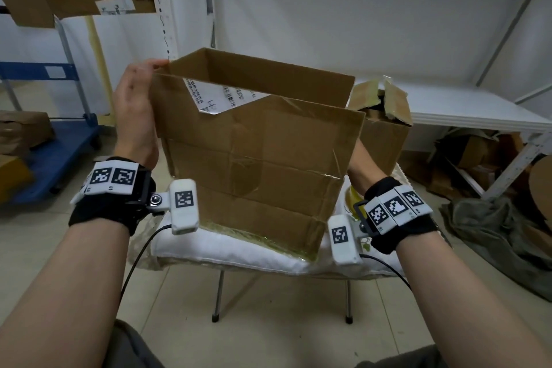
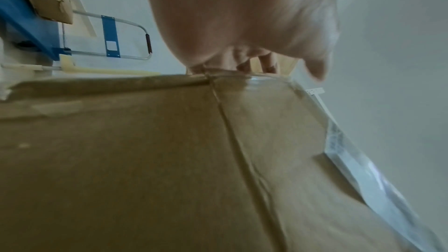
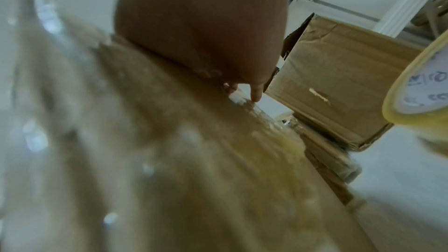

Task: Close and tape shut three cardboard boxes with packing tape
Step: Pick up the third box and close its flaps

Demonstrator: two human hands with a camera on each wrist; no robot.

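Note:
A large worn cardboard box (image 1: 254,158) stands on a white-cushioned chair (image 1: 239,248), its top open and its flaps upright. A torn shipping label (image 1: 221,95) hangs inside the near flap. My left hand (image 1: 134,110) lies against the box's left side, thumb on the top corner and fingers wrapped past the far edge (image 2: 254,62). Most of my right hand (image 1: 357,164) is hidden behind the box's right side; in the right wrist view its palm (image 3: 201,26) lies flat on the cardboard (image 3: 169,160) with a straight finger (image 3: 257,93) at the far edge. A yellowish tape roll (image 3: 421,87) sits on the cushion by my right wrist.
A second, battered box (image 1: 385,134) with ragged taped flaps stands just behind on the right. A white table (image 1: 478,110) stands beyond it, with cardboard scraps underneath and a grey cloth (image 1: 493,233) on the floor. A blue hand cart (image 1: 59,143) with boxes is at the left.

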